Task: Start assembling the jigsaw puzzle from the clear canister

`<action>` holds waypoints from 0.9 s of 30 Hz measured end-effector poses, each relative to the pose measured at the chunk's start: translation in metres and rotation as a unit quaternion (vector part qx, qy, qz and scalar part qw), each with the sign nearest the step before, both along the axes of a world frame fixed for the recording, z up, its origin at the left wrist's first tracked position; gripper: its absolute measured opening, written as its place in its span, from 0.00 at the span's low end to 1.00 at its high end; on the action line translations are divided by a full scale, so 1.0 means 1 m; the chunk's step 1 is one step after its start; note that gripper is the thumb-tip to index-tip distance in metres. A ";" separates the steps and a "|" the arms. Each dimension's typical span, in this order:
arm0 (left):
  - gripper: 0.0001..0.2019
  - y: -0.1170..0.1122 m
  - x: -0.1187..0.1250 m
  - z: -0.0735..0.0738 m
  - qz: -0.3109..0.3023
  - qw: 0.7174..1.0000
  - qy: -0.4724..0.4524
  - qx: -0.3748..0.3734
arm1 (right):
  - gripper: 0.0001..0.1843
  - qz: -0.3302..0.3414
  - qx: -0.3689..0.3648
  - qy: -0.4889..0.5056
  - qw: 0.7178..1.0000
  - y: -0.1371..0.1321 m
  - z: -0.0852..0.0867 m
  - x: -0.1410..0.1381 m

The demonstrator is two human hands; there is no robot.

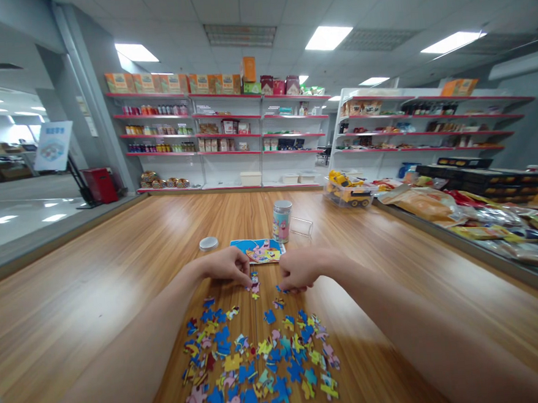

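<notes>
My left hand (229, 267) is closed in a pinch at the left side of a few joined jigsaw pieces (255, 285) lying on the wooden table. To its right, my right hand (296, 271) is also closed, fingertips down on a blue jigsaw piece (279, 288) at the table surface. Just behind both hands lies a picture card (261, 251) with a colourful cartoon on blue; my hands cover parts of its front edge. Nearer to me, many loose jigsaw pieces (250, 401) in blue, yellow and pink are spread out, with one small piece (278, 303) close below my right hand.
A cartoon-printed can (282, 222) stands behind the card, a wire frame (302, 227) beside it. A round lid (208, 243) lies left. A clear bin with yellow toy vehicles (349, 191) sits at the back right. Packaged snacks (495, 210) line the right side; stocked shelves (227, 134) stand beyond.
</notes>
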State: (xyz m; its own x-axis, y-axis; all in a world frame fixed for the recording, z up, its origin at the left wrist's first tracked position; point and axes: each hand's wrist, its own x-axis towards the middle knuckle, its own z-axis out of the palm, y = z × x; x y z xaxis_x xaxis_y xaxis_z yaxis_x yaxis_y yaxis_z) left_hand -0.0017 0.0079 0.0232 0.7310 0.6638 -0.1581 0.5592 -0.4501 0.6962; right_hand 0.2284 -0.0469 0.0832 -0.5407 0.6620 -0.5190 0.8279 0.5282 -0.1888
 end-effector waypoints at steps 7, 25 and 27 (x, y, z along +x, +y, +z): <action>0.20 0.002 0.000 -0.002 -0.007 1.000 -0.002 0.002 | 0.18 0.042 0.100 0.051 0.993 0.003 0.005 0.006; 0.21 -0.002 0.000 0.001 0.010 1.000 0.008 -0.009 | 0.20 -0.061 -0.126 -0.137 0.981 -0.005 0.008 0.003; 0.21 -0.002 0.000 0.001 0.007 1.000 0.006 -0.011 | 0.20 -0.054 -0.158 -0.161 0.973 -0.009 0.010 0.001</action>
State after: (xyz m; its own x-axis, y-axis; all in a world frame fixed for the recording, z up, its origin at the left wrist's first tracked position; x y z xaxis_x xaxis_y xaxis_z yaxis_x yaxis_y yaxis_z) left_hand -0.0018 0.0061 0.0244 0.7191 0.6705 -0.1826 0.5746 -0.4259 0.6989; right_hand 0.2294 -0.0561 0.0928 -0.2519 0.4855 -0.8372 0.9187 0.3919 -0.0492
